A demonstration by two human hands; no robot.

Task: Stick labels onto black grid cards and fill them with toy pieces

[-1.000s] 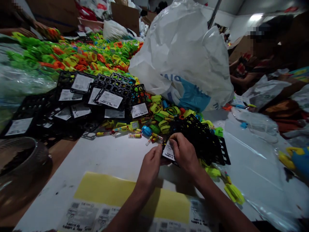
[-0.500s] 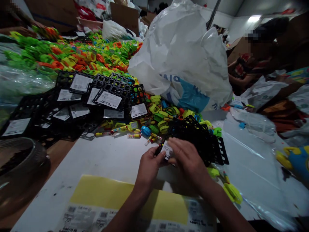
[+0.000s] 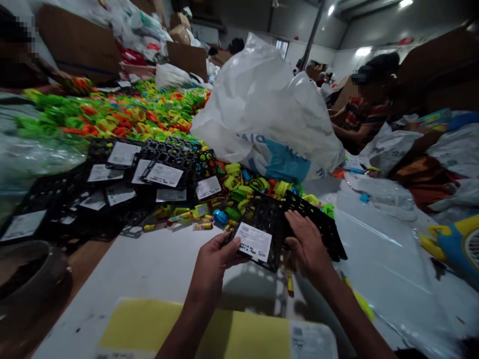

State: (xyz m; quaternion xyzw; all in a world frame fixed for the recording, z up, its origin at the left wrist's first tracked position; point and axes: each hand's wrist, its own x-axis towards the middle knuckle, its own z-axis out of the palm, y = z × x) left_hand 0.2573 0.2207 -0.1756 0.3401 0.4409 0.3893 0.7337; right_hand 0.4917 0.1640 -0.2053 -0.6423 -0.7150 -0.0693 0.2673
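My left hand (image 3: pixel 211 262) grips the near left corner of a black plastic grid (image 3: pixel 267 227) that carries a white printed label (image 3: pixel 253 241). My right hand (image 3: pixel 309 247) holds the grid's right side, fingers curled over its edge. The grid is lifted off the white table (image 3: pixel 157 264), above a stack of more black grids (image 3: pixel 318 224). Small coloured plastic pieces (image 3: pixel 239 192) lie just beyond it.
Labelled black grids (image 3: pixel 123 179) are spread at left, a heap of green and orange plastic parts (image 3: pixel 112 109) behind them. A big white plastic bag (image 3: pixel 269 114) stands at centre. A yellow label sheet (image 3: pixel 202 334) lies near me. A seated person (image 3: pixel 366 109) works at right.
Both hands pressed a label onto the grid earlier. Now the labelled grid is raised and held flat by both hands; the view has tilted up.
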